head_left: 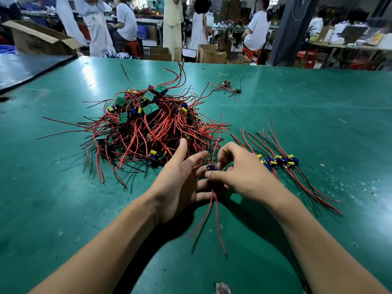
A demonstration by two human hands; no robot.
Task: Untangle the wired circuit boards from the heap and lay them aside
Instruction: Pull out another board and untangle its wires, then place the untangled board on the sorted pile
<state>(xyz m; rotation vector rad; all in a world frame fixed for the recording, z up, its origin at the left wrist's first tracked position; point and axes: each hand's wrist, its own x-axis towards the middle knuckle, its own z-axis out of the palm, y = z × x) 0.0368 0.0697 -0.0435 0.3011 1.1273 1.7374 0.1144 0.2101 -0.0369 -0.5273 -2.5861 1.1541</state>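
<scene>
A heap of small green circuit boards with tangled red and black wires lies on the green table. To its right several freed boards lie in a row with their wires straight. My right hand pinches one small circuit board with a blue capacitor just in front of the heap; its red and black wires trail toward me. My left hand is beside it with fingers spread and straight, fingertips touching the board and the wires at the heap's near edge.
A small separate tangle of boards lies at the far right of the heap. A dark mat covers the table's far left corner. People, cardboard boxes and red stools stand beyond the table's far edge.
</scene>
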